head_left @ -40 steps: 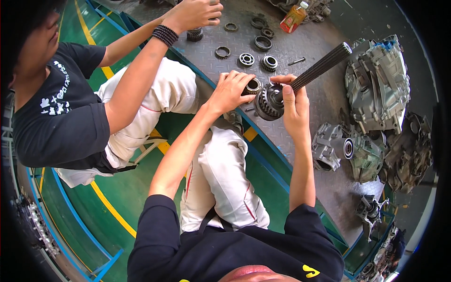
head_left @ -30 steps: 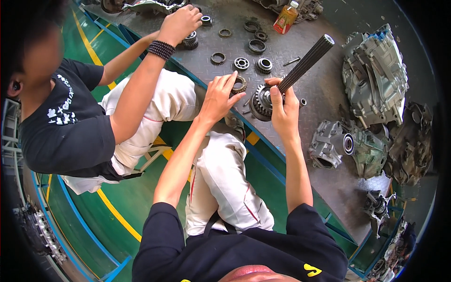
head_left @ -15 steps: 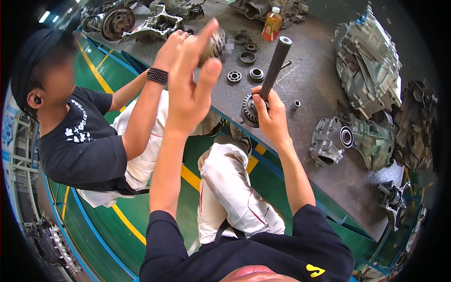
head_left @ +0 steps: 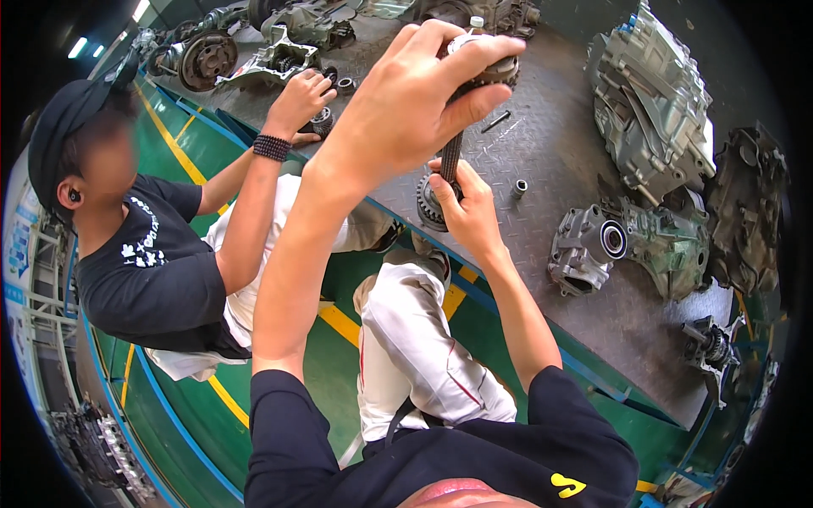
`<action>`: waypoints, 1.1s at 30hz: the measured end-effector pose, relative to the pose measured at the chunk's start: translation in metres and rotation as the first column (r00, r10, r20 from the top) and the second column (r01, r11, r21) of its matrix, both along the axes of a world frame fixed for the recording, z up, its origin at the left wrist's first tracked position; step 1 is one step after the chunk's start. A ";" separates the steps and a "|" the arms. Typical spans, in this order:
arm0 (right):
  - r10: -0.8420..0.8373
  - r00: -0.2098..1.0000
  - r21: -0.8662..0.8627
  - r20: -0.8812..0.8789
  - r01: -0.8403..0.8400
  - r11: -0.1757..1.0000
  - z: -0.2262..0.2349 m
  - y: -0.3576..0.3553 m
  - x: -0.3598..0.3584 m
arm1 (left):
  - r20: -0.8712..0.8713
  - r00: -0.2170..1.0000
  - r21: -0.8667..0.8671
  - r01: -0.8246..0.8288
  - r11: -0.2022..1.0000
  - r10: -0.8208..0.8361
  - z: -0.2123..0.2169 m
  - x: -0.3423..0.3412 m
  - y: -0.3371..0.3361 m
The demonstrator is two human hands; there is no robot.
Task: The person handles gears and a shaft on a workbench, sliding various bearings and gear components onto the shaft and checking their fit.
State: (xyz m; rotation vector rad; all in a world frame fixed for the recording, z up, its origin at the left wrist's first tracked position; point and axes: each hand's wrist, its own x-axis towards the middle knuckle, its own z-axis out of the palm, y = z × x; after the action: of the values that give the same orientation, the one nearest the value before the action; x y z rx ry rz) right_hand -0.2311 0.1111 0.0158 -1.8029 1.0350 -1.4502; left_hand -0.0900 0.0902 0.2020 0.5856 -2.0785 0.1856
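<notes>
My left hand (head_left: 415, 106) is closed round a toothed gear (head_left: 501, 72), fingers over its top and thumb beneath. The gear is at the upper end of an upright splined shaft (head_left: 452, 157); my hand hides whether the shaft passes through it. Lower down, my right hand (head_left: 466, 212) grips the shaft, thumb along its side. Around the shaft's foot sits a larger gear (head_left: 430, 203), resting by the near edge of the metal bench (head_left: 559, 152). A small metal sleeve (head_left: 520, 188) stands to the right, and a thin pin (head_left: 496, 121) lies behind it.
A co-worker's hands (head_left: 303, 102) hold a small gear (head_left: 322, 120) on the left. A large gearbox casing (head_left: 656, 102) stands at right, with smaller housings (head_left: 584, 250) nearer. Opened casings (head_left: 279, 59) and a brake drum (head_left: 207, 59) lie at the far left.
My left hand has moved right, from open beside the shaft to closed round a gear at its top. My right hand stays on the shaft, shifted slightly left. The co-worker's hands have lowered.
</notes>
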 end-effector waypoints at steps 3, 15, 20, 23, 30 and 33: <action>-0.002 1.000 -0.002 0.005 0.002 1.000 0.001 0.001 -0.001 | -0.006 1.000 -0.004 -0.010 1.000 0.010 -0.009 0.003 -0.002; -0.010 0.996 -0.040 -0.086 0.007 0.999 -0.003 -0.002 -0.001 | -0.035 0.998 0.191 -0.035 0.981 0.043 -0.070 0.021 0.005; -0.056 0.998 -0.099 0.023 0.058 0.993 -0.016 -0.003 0.003 | -0.129 0.988 0.454 -0.013 0.891 0.080 -0.111 0.026 0.010; -0.036 0.993 -0.100 0.109 0.047 0.994 -0.028 -0.002 0.004 | -0.080 0.993 0.540 -0.028 0.841 0.084 -0.135 0.031 0.015; 0.024 0.979 -0.084 0.203 -0.008 0.996 -0.051 -0.006 0.003 | -0.125 0.991 0.684 0.047 0.728 0.053 -0.170 0.031 0.019; 0.005 0.987 -0.120 0.161 0.015 0.993 -0.055 -0.006 0.000 | -0.137 0.989 0.697 0.057 0.714 0.054 -0.175 0.033 0.018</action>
State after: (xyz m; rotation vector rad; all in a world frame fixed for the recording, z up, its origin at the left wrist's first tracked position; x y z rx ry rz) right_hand -0.2308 0.1050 -0.0390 -1.7332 0.8879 -1.6633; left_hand -0.0567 0.1081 0.0266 1.0155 -1.9599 -0.6775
